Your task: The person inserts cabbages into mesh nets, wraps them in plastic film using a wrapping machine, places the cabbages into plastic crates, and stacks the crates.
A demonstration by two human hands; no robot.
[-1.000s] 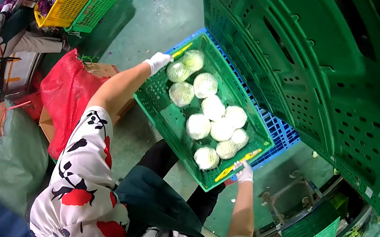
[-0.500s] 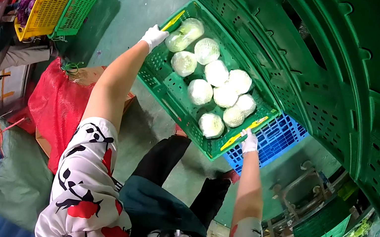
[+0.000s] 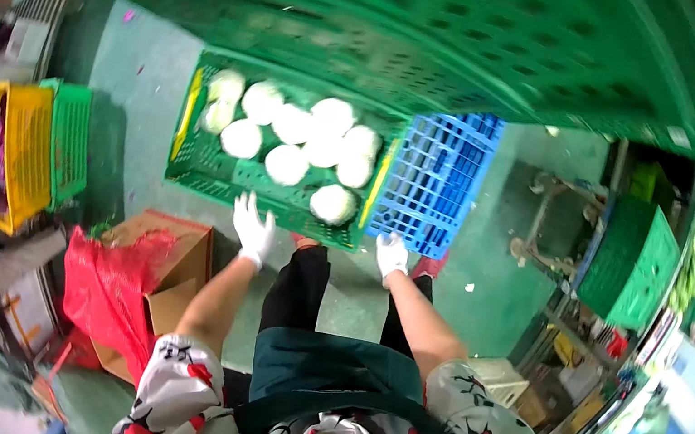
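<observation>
A green crate [image 3: 228, 186] with yellow handles lies in front of me, holding several pale round cabbages [image 3: 285, 164]. Most of them sit toward its back and right; a longer pale green head or pair [image 3: 221, 102] is at its left end. My left hand [image 3: 253, 231], in a white glove, is at the crate's near wall with its fingers spread; whether it touches the wall I cannot tell. To the right, my gloved right hand [image 3: 391, 253] is by the crate's near right corner and the blue plastic pallet [image 3: 432, 176], fingers extended and nothing held.
Tall green crates [image 3: 486, 47] rise along the far side. A cardboard box [image 3: 184, 259] with a red mesh sack [image 3: 110, 292] stands at left, behind it yellow [image 3: 30, 164] and green [image 3: 69, 148] baskets. A cart [image 3: 553, 224] and another green crate [image 3: 629, 264] are at right.
Both hands have let go of the crate's yellow handles and drawn back to its near side. My view has turned, so the crate now lies nearly level across it.
</observation>
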